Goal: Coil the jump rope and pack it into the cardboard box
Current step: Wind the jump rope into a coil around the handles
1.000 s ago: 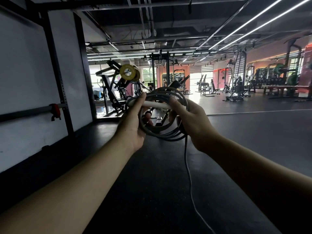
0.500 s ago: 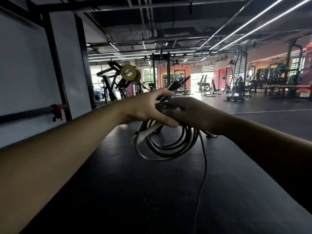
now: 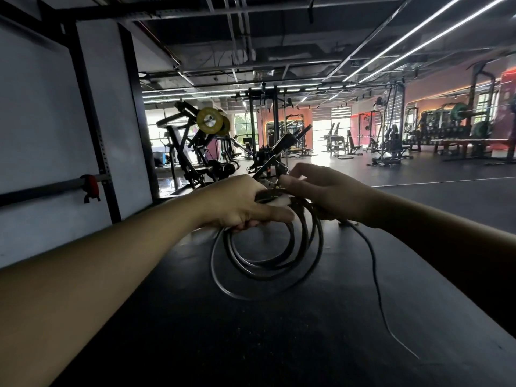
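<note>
A dark jump rope (image 3: 262, 263) hangs in several loops in front of me. My left hand (image 3: 237, 203) grips the top of the coil from above, with a white handle end (image 3: 279, 201) showing under its fingers. My right hand (image 3: 326, 191) holds the rope just to the right of the coil, fingers partly spread. A loose tail of rope (image 3: 377, 277) drops from the right hand and trails down to the floor at the lower right. No cardboard box is in view.
Black rubber gym floor (image 3: 251, 344) lies below. A white wall panel with a black rack upright (image 3: 92, 115) and a bar with a red clamp (image 3: 90, 185) stands at the left. Weight machines (image 3: 206, 146) fill the background.
The coil has swung from upright between both hands to hanging below them. My left hand has shifted its grip on top; the loops have spread wider and the tail trails further right.
</note>
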